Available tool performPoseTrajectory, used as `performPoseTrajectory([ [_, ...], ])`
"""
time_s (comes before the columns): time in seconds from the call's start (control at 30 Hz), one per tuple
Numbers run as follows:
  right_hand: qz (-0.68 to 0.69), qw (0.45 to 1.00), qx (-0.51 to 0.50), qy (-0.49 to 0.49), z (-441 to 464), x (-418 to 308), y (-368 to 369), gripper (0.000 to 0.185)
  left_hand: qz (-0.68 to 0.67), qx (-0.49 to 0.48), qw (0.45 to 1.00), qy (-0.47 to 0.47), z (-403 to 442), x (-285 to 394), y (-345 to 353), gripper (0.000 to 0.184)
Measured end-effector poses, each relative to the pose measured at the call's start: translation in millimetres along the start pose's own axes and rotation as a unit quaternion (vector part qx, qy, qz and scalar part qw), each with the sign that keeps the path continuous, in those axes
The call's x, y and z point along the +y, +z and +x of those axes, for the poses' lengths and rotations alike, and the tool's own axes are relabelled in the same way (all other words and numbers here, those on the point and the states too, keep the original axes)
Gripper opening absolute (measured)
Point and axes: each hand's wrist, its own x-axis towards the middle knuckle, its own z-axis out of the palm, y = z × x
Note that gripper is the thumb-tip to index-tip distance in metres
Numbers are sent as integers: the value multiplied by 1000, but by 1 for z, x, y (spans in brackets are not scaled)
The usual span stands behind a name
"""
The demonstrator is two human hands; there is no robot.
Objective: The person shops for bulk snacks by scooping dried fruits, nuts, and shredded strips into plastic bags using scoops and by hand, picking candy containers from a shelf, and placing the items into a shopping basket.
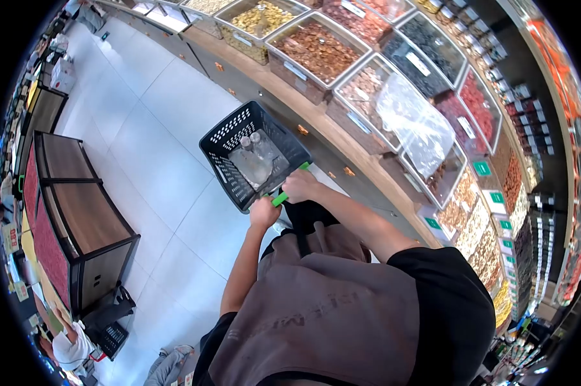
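My left hand (263, 212) is closed around one end of a green handle (279, 199). My right hand (300, 186) grips the same handle a little farther right, near its other end. The handle belongs to a black plastic shopping basket (282, 137) with slotted walls, just beyond my hands over the tiled floor. Inside lie a pale, translucent item (255, 166) and some small pale rounded pieces; their kind is unclear.
Along the right runs a wooden counter (265, 83) of clear bins holding dried foods, with a clear plastic bag (416, 122) on top. A dark-framed wooden display stand (78, 212) is on the left. Other people are partly visible, including a white-shirted person (72, 347) at lower left.
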Motion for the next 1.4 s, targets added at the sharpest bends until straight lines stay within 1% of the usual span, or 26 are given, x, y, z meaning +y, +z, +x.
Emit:
performPoseTrajectory([
  [0.07,-23,999,-2,-27,24,17,-3,20,6,-3,1000,-19,18,-2,-13,21],
  [0.13,-18,999,-17,-34,42,29,-10,19,-10,37,999,-35,35,-3,-17,21],
  [0.2,-16,998,-36,-46,71,43,-18,19,-8,45,997,-57,62,-18,-27,22],
  [0.27,-14,997,42,-61,103,61,-14,19,-4,9,999,-53,91,-28,-43,24],
  [0.33,-8,997,42,-71,130,73,-22,19,1,16,998,-58,115,-39,-57,26],
  [0.4,-9,997,49,-58,151,80,-32,19,2,29,997,-77,132,-43,-66,28],
  [0.6,3,998,-9,-60,218,98,-70,20,11,14,996,-87,182,-69,-115,29],
  [0.73,-25,997,-53,-46,270,113,-86,20,16,61,995,-82,220,-89,-132,27],
  [0.8,-18,998,-43,-50,304,119,-94,20,13,83,993,-87,244,-106,-149,26],
  [0.87,-12,998,-33,-53,327,118,-104,20,21,63,994,-87,257,-124,-177,27],
  [0.93,-16,998,-1,-65,358,116,-114,21,19,61,993,-97,268,-133,-205,30],
  [0.97,-31,997,-26,-66,369,117,-120,21,24,56,993,-104,275,-139,-212,30],
  [1.0,-33,997,-23,-63,382,118,-124,21,28,42,993,-107,281,-146,-216,31],
  [1.07,-15,997,-69,-19,416,124,-130,24,24,52,995,-85,309,-169,-231,31],
  [1.13,-15,998,-53,-11,447,127,-144,24,21,56,995,-74,332,-187,-252,27],
  [1.2,-23,999,-33,-27,477,133,-155,23,18,56,996,-65,357,-205,-277,26],
  [1.23,-19,999,-30,-15,490,136,-158,23,12,55,996,-64,368,-213,-289,25],
  [1.3,-14,999,13,-28,516,143,-168,21,16,44,997,-67,388,-221,-308,24],
  [1.33,-12,1000,17,-20,529,148,-174,21,14,54,996,-63,396,-224,-316,24],
  [1.4,-1,999,13,-33,557,158,-185,20,20,62,996,-59,421,-234,-337,24],
])
